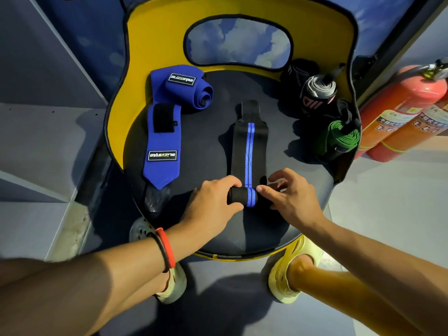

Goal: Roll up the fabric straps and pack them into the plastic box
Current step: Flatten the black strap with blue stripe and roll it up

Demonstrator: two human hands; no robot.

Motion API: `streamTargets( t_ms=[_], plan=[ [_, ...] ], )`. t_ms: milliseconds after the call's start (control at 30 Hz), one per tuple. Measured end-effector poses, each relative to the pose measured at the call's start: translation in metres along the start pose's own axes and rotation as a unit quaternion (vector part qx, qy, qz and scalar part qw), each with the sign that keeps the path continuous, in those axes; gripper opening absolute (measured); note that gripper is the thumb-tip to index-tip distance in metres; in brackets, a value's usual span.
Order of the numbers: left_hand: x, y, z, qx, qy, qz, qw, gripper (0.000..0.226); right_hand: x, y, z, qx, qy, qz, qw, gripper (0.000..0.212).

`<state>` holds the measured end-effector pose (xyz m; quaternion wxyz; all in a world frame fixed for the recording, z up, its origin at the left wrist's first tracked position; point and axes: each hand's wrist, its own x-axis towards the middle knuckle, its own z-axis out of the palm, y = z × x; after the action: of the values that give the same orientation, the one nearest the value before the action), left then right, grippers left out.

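A black strap with a blue centre stripe (249,146) lies flat along the dark chair seat (203,132), its near end wound into a small roll (243,196). My left hand (214,202) grips the roll's left end, and my right hand (288,197) pinches its right end with fingertips. A blue strap (163,146) with a black label lies flat at the left, beside a rolled blue strap (188,89). At the right, a clear plastic box (339,156) holds a black-and-grey roll (317,93) and a green roll (343,138); its walls are hard to make out.
The seat belongs to a yellow chair (150,44) with a cut-out backrest. Two red fire extinguishers (402,115) lean at the right. A crumpled clear plastic wrapper (155,200) lies at the seat's left front edge. My feet in yellow sandals (287,277) stand below the seat.
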<state>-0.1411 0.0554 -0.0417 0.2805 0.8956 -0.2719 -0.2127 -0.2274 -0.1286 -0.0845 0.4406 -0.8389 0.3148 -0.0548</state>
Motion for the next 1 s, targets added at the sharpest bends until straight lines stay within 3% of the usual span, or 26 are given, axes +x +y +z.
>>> streamTargets(
  t_ms=[100, 333, 500, 567, 733, 867, 1000],
  plan=[
    [0.006, 0.001, -0.006, 0.056, -0.009, 0.031, 0.998, 0.040, 0.001, 0.000, -0.001, -0.028, -0.002, -0.015, 0.999, 0.035],
    [0.021, 0.002, -0.019, 0.018, -0.061, 0.008, 0.998, 0.043, -0.008, -0.004, -0.003, -0.142, 0.007, -0.172, 0.975, 0.013],
    [0.039, 0.002, -0.029, 0.011, -0.122, -0.002, 0.992, 0.040, -0.013, -0.002, -0.015, -0.286, -0.064, -0.224, 0.929, 0.046],
    [0.042, 0.003, -0.033, 0.004, -0.143, -0.009, 0.990, 0.037, -0.009, 0.000, -0.018, -0.295, -0.075, -0.226, 0.925, 0.050],
    [0.040, -0.003, -0.026, -0.020, -0.080, -0.038, 0.996, 0.024, 0.002, -0.012, -0.028, -0.186, -0.122, -0.161, 0.962, 0.037],
    [0.040, -0.007, -0.023, -0.028, -0.082, -0.060, 0.994, 0.025, 0.006, -0.020, -0.033, -0.128, -0.205, -0.042, 0.970, 0.029],
    [0.038, -0.012, -0.019, -0.052, -0.113, -0.079, 0.989, 0.028, 0.000, -0.029, -0.034, 0.071, -0.267, 0.139, 0.951, 0.038]
  ],
)
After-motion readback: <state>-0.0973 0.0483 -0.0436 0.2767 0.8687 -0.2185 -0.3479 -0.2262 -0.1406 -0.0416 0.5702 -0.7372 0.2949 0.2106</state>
